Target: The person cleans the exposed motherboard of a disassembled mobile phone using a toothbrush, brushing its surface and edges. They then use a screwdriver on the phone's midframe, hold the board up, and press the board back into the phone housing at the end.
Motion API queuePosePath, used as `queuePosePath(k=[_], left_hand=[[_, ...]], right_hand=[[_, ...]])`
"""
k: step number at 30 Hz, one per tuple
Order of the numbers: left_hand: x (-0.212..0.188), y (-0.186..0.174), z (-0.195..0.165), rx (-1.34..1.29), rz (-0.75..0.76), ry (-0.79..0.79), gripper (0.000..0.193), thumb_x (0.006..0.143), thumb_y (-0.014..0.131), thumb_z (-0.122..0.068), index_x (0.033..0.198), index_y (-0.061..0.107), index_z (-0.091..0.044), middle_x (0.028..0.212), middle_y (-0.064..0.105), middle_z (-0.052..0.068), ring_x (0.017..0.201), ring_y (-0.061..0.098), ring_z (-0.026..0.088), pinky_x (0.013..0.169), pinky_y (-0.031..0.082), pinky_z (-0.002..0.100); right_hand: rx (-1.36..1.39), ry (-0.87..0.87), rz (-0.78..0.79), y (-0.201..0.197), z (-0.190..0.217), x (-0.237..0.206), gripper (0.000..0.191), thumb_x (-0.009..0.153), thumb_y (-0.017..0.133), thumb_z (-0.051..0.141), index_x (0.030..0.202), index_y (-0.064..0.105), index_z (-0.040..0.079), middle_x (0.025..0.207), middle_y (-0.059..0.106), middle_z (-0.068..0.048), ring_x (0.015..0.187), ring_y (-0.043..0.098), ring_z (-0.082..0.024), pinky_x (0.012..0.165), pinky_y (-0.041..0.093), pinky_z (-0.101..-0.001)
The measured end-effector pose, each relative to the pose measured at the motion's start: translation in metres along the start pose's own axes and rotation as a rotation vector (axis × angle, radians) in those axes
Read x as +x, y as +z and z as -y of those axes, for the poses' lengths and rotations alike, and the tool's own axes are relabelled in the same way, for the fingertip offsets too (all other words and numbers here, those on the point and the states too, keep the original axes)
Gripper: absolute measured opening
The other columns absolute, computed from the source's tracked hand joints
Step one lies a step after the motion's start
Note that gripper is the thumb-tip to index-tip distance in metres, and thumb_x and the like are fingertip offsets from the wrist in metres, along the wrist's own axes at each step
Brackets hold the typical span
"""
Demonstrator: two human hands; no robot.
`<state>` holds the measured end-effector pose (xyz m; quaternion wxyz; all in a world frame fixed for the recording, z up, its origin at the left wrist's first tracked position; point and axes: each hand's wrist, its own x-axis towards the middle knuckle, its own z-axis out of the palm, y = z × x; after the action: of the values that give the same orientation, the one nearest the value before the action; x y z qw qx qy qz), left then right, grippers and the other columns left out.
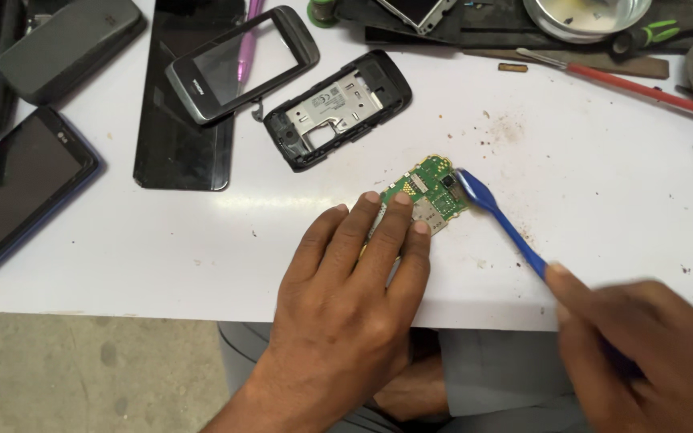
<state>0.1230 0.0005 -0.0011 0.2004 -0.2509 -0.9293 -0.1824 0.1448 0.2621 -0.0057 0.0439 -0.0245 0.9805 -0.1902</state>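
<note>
Left of the bench: a dark smartphone [22, 188], a black glass panel [186, 96], a grey front bezel with touch screen [242, 62], then the black rear phone housing [338, 108]. Centre: the green circuit board [431, 192] lies flat on the white tabletop [162, 232], near its front edge. The left hand [346, 313] is spread, fingers nearly straight, three fingertips [401, 200] pressing the board's near end; it grips nothing. The blue brush [499, 220] has its head touching the board's right edge. The right hand [651, 353] is closed around the handle, blurred. Judgement: keep the fingertip pressure steady and off the components, and keep strokes light, away from the pinning fingers. A red-handled tool [643, 90] lies far right.
</note>
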Motion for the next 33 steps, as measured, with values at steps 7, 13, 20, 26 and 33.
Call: queuePosePath(k=[7, 13, 20, 26, 33], left_hand=[[0.004, -0.003, -0.005, 0.013, -0.012, -0.006, 0.043, 0.079, 0.064, -0.003, 0.12, 0.069, 0.005, 0.13, 0.067, 0.024, 0.125, 0.064, 0.039, 0.107, 0.048, 0.05], [0.0, 0.001, -0.001, 0.006, -0.019, -0.01, 0.04, 0.083, 0.064, -0.003, 0.121, 0.069, 0.006, 0.13, 0.067, 0.024, 0.125, 0.064, 0.041, 0.107, 0.05, 0.05], [0.002, -0.001, -0.003, 0.001, -0.02, -0.005, 0.044, 0.078, 0.064, -0.002, 0.121, 0.069, 0.006, 0.13, 0.067, 0.025, 0.125, 0.063, 0.041, 0.106, 0.05, 0.051], [0.001, -0.004, -0.004, -0.029, -0.023, -0.014, 0.049, 0.074, 0.063, -0.004, 0.121, 0.069, 0.006, 0.131, 0.066, 0.024, 0.125, 0.062, 0.041, 0.107, 0.048, 0.052], [-0.004, 0.001, 0.0, -0.034, -0.011, -0.033, 0.039, 0.088, 0.059, -0.005, 0.124, 0.068, 0.007, 0.133, 0.065, 0.025, 0.128, 0.061, 0.042, 0.109, 0.049, 0.05]], right_hand=[[0.136, -0.159, -0.131, -0.01, 0.031, 0.014, 0.037, 0.088, 0.07, 0.007, 0.124, 0.077, 0.008, 0.077, 0.071, -0.006, 0.06, 0.063, -0.013, 0.05, 0.051, -0.0289], [0.039, -0.018, -0.071, 0.003, -0.006, -0.007, 0.034, 0.087, 0.073, 0.01, 0.121, 0.079, 0.01, 0.081, 0.071, -0.006, 0.064, 0.065, -0.01, 0.056, 0.051, -0.0275], [0.055, -0.098, -0.102, -0.007, 0.025, 0.015, 0.037, 0.088, 0.073, 0.011, 0.125, 0.077, 0.013, 0.08, 0.071, -0.005, 0.061, 0.063, -0.013, 0.051, 0.051, -0.0263], [0.073, -0.074, -0.08, -0.015, 0.052, 0.017, 0.037, 0.088, 0.073, 0.01, 0.124, 0.077, 0.013, 0.081, 0.072, -0.004, 0.063, 0.065, -0.012, 0.056, 0.052, -0.0263], [0.032, -0.022, -0.077, 0.019, -0.004, -0.03, 0.034, 0.085, 0.075, 0.009, 0.118, 0.078, 0.013, 0.081, 0.072, -0.009, 0.065, 0.068, -0.014, 0.056, 0.052, -0.0285]])
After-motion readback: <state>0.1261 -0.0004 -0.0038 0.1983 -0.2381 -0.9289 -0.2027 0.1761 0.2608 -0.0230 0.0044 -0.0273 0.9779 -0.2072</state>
